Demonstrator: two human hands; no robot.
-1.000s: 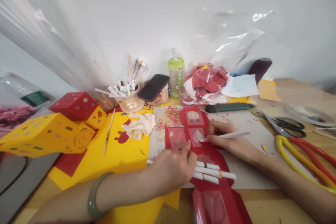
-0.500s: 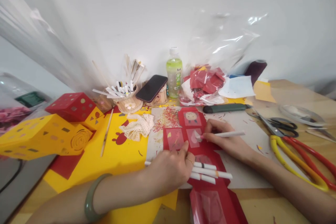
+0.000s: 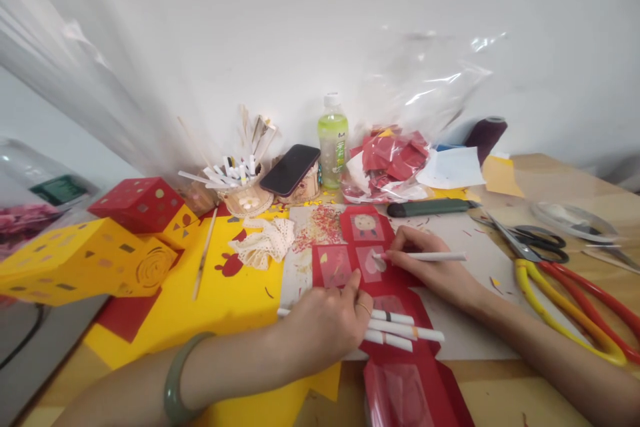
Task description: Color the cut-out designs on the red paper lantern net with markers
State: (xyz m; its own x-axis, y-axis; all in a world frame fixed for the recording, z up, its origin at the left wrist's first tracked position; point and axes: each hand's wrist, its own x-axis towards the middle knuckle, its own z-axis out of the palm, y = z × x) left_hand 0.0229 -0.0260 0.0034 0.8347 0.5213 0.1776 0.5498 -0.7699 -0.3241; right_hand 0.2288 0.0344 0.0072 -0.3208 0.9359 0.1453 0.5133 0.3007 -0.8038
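Observation:
My right hand (image 3: pixel 417 260) pinches a slim white marker (image 3: pixel 445 256), its tip at a grey shape drawn on a pale window panel (image 3: pixel 373 265) of the red paper box cutout (image 3: pixel 407 297). Several more white markers (image 3: pixel 400 331) are gripped under my left hand (image 3: pixel 333 320), sticking out over the red paper. The left index finger presses near the lower edge of that panel. A round face drawing (image 3: pixel 365 223) fills the panel above. The panel at the left (image 3: pixel 334 265) carries small coloured marks.
Yellow paper (image 3: pixel 240 327) lies to the left, with a lace scrap (image 3: pixel 265 243) on it. Behind stand a marker cup (image 3: pixel 245 199), a phone (image 3: pixel 290 170) and a bottle (image 3: pixel 333 147). Scissors (image 3: pixel 533 240) and a green cutter (image 3: pixel 430 207) lie right. Decorated boxes (image 3: pixel 65 257) sit at left.
The marker tip in my right hand has shifted slightly on the panel, and the grey shape under it shows more clearly. My left hand stays in place with its markers.

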